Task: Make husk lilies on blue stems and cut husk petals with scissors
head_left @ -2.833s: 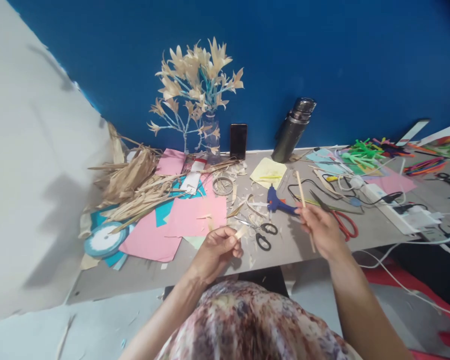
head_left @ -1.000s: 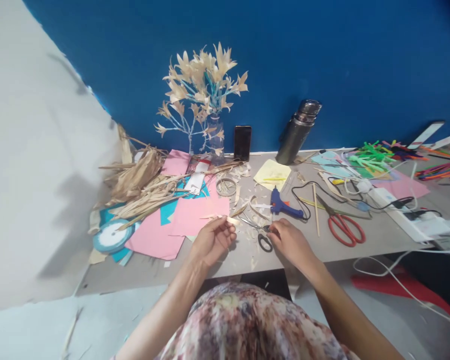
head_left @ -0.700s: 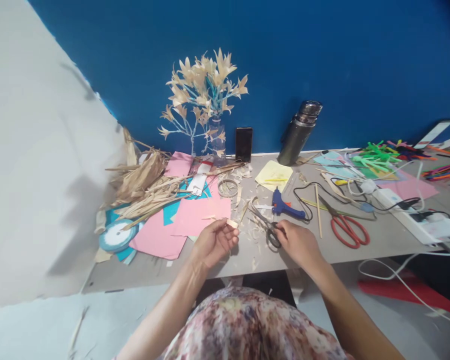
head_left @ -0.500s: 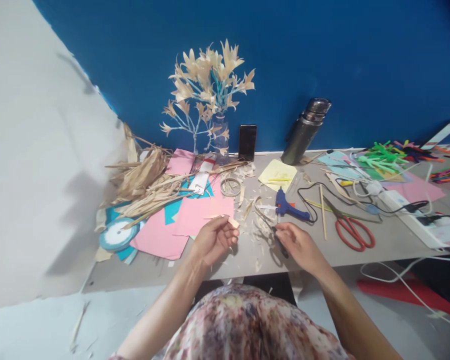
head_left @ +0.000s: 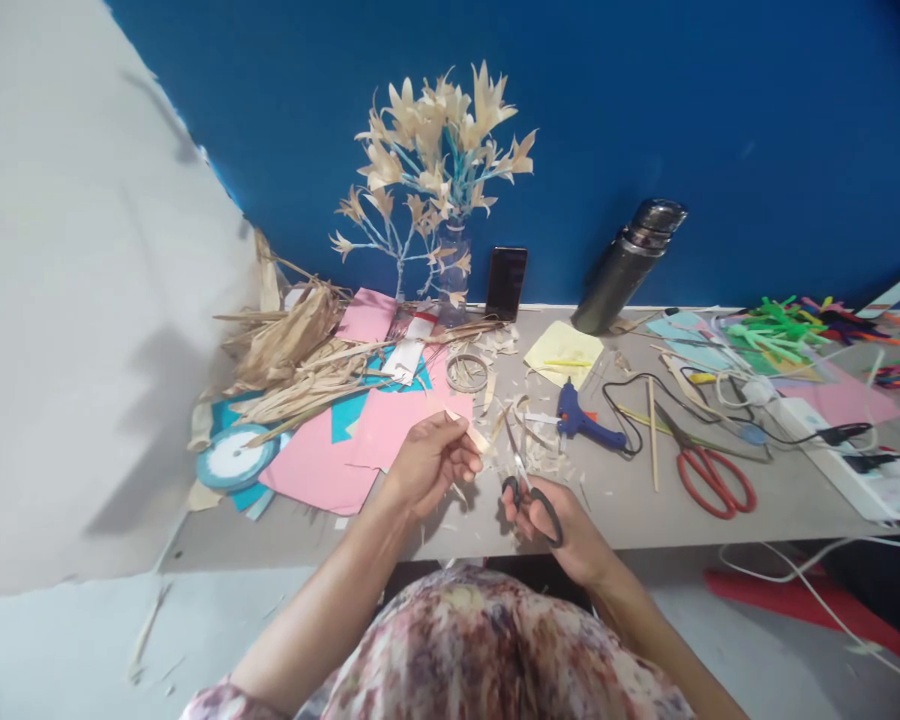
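My left hand point(head_left: 436, 460) pinches a small pale piece of dried husk point(head_left: 478, 437) between thumb and fingers, above the table's front part. In my right hand point(head_left: 551, 520) is a pair of black-handled scissors point(head_left: 521, 468), with fingers in the handle loops and the blades pointing away from me, somewhat apart. The blades are to the right of the husk piece and do not touch it. Pale scraps point(head_left: 544, 455) lie on the table behind the scissors. A blue glue gun point(head_left: 586, 422) rests just beyond my right hand.
Dried husks point(head_left: 292, 335) and pink paper point(head_left: 322, 465) cover the left side, beside a ribbon spool point(head_left: 238, 457). Behind stand a vase of husk flowers point(head_left: 456, 250), a phone point(head_left: 506, 284) and a flask point(head_left: 630, 265). Red-handled scissors point(head_left: 716, 482) and a power strip point(head_left: 832, 450) lie right.
My right hand has lifted the black-handled scissors off the table and brought them left, nearer my left hand. The left hand keeps its hold on the husk piece. The view has shifted slightly.
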`<state>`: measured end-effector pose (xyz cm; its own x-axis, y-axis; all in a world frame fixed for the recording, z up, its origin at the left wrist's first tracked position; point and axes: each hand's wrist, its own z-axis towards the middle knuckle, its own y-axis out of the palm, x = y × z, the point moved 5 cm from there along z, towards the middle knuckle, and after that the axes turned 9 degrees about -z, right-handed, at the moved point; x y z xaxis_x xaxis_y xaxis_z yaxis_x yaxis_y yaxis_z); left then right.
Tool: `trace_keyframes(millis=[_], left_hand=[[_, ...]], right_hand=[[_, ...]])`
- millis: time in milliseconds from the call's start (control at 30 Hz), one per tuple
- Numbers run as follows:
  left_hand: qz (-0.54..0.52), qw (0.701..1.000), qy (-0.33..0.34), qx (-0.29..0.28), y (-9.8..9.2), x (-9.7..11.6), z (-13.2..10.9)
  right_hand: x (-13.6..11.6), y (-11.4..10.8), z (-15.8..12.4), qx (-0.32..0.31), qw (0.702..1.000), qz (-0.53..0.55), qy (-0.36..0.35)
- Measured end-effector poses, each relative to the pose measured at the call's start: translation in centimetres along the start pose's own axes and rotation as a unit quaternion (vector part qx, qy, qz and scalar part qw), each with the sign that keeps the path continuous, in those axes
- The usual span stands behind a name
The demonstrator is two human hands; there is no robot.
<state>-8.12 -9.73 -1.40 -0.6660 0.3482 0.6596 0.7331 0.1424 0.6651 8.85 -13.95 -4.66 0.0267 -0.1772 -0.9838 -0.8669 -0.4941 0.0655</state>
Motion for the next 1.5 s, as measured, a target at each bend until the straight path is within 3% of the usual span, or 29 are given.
trace_keyframes(millis=[100, 233, 933, 1500], left_hand=[[0.038, 0.999, 0.029, 0.007, 0.3, 0.3, -0.2], [0.064, 0.997, 0.046, 0.005, 0.5, 0.2, -0.4], [0.085, 0.995, 0.050, 0.009, 0.5, 0.0, -0.3], [0.168, 0.980, 0.106, 0.017, 1.1, 1.0, -1.3]], right_hand=[[-1.1, 0.6, 0.1, -0.010, 0.996, -0.087, -0.013], [-2.0, 1.2, -0.1, -0.017, 0.993, -0.114, -0.027], [-1.5, 1.3, -0.2, -0.017, 0.995, -0.098, -0.012], [-0.7, 1.6, -0.5, -0.008, 0.996, -0.079, 0.040]])
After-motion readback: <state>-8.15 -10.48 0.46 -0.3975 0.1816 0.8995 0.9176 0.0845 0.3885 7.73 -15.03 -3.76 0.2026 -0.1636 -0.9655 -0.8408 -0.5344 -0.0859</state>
